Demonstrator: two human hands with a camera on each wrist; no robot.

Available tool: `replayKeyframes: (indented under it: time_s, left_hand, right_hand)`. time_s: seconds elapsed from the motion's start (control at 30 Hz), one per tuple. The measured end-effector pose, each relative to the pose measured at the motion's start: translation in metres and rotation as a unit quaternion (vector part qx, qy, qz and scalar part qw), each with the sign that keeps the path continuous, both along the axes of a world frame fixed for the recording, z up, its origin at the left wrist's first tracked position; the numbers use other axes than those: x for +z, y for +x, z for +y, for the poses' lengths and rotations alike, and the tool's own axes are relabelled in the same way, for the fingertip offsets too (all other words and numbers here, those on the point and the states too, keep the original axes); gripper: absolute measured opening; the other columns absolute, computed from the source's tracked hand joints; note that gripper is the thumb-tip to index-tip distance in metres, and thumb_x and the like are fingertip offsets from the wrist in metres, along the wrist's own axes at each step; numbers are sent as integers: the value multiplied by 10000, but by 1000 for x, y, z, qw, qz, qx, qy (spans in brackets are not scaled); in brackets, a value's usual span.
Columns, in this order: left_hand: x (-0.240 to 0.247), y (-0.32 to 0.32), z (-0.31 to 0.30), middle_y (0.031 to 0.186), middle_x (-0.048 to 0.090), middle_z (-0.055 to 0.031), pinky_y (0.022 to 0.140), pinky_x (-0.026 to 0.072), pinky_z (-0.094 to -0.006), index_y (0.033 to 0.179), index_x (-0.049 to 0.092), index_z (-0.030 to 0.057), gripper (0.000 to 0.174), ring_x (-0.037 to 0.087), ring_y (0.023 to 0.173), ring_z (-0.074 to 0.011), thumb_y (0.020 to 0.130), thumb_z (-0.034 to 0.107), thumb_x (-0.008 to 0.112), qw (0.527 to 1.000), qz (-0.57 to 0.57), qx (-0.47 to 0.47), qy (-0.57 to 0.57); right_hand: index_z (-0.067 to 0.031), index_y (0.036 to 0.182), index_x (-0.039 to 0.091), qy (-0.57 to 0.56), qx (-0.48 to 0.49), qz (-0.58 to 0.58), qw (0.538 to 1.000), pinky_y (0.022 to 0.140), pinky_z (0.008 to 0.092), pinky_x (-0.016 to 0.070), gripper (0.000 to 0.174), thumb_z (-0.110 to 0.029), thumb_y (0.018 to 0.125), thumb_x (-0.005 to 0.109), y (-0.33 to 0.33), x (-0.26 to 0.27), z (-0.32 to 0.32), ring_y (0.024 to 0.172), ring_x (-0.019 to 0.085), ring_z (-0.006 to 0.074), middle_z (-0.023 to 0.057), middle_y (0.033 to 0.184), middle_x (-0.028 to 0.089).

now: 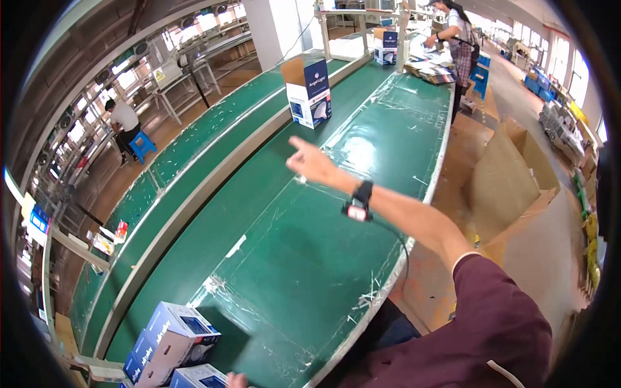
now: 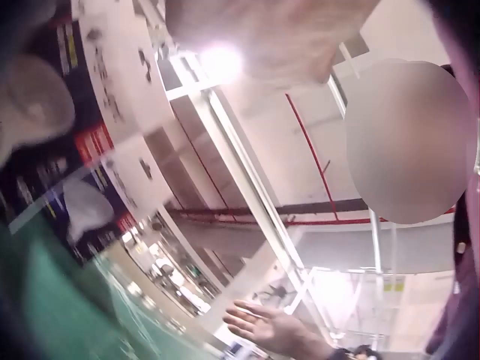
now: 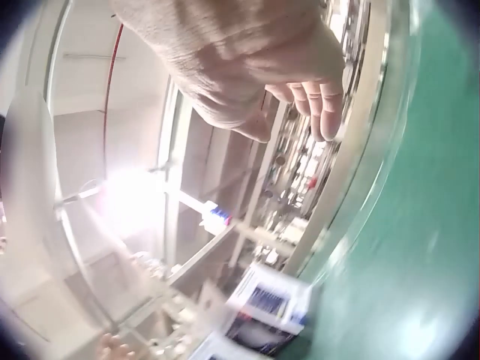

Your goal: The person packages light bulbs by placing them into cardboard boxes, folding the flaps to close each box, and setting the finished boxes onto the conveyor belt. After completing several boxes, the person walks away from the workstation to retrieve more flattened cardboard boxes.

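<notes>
My right hand (image 1: 315,163) is stretched out over the green conveyor belt (image 1: 310,239), fingers loosely extended and holding nothing. In the right wrist view the same hand (image 3: 255,67) shows its fingers straight, slightly bent. Beyond it stands an upright blue and white light box (image 1: 310,97) with a raised brown flap. Only a bit of my left hand (image 1: 237,380) shows at the bottom edge, right beside a blue and white box (image 1: 197,376). Its fingers are hidden in the left wrist view, where printed boxes (image 2: 112,112) fill the left side. Another pair of boxes (image 1: 169,339) stands there.
A metal rail (image 1: 194,200) runs along the belt's far side. Farther up the belt stand another box (image 1: 386,48) and a person (image 1: 456,45) by stacked flat cardboard (image 1: 430,68). A large open carton (image 1: 511,174) stands on the floor to the right. Another person sits at left.
</notes>
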State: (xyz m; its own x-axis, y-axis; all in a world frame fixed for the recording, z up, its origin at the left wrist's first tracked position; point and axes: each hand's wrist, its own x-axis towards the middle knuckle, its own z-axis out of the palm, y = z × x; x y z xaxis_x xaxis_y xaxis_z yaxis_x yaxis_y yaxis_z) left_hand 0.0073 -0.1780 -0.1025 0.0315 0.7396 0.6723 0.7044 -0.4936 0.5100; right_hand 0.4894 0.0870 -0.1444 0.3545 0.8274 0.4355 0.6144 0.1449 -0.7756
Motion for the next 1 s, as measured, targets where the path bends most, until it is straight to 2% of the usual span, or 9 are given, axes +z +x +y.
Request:
replayKeyframes:
  time_s: [0.27,0.33,0.4,0.5,0.7,0.77,0.87,0.97,1.0]
  left_hand:
    - [-8,45,-20,1157,741,-231,896,581,-425,1188,733,-33,240,726,1030,-388,973,-30,626,983,75,-28,-167]
    - [-11,48,-28,1136,746,-219,879,583,-418,1179,740,-26,235,730,1009,-375,968,-26,637,977,94,3,-189]
    - [-9,56,-30,1118,745,-216,855,583,-416,1178,745,-18,236,728,986,-375,964,-26,643,973,108,13,-201]
    - [-4,66,-27,1119,743,-216,857,579,-418,1193,739,-15,248,722,991,-382,962,-23,647,970,127,-13,-205]
    - [20,109,25,1093,739,-216,857,569,-432,1213,726,-17,251,704,972,-399,977,1,641,985,111,-78,-111]
    - [4,95,47,1427,599,-275,1084,488,-484,1489,487,-69,607,588,1321,-397,941,88,694,979,66,-127,-145]
    - [23,97,83,1669,280,-293,1136,442,-496,1630,199,-54,1029,495,1408,-449,838,88,840,983,32,-139,-119]
    - [44,94,110,1697,244,-229,1224,314,-506,1665,124,-9,1235,316,1538,-361,759,218,933,981,-36,-156,-113]
    - [48,94,112,1636,387,-205,1206,354,-459,1650,221,-3,1141,417,1483,-303,775,182,931,980,-42,-182,-69]
  right_hand:
    - [52,1545,327,-82,-212,-233,946,898,558,564,717,-166,932,630,144,47,165,1040,724,462,294,1104,734]
    - [94,1477,362,-110,-240,-247,932,871,533,586,637,-125,931,605,159,56,182,1006,744,445,284,1066,749]
    - [50,1125,605,-70,-262,-262,926,827,497,607,241,-68,915,591,178,40,197,938,765,423,262,1027,763]
    - [1,995,632,-23,-263,-277,924,831,533,585,116,-92,950,580,180,30,190,961,738,443,267,993,745]
    - [-6,1013,637,20,35,-163,986,751,420,575,188,-189,978,666,117,72,63,827,750,314,203,910,755]
    - [-3,1009,636,-5,159,-71,985,761,359,568,135,-115,965,697,78,89,-2,867,758,235,176,923,767]
    - [-2,1031,645,-23,294,5,956,813,304,568,150,-48,933,749,22,97,-72,881,753,155,121,900,775]
    - [1,1053,657,-93,393,8,915,882,309,574,188,-45,913,773,-30,92,-110,916,758,163,109,918,775]
    - [5,1051,657,-118,416,-5,902,892,315,575,188,-41,909,772,-47,89,-118,932,757,169,120,955,776]
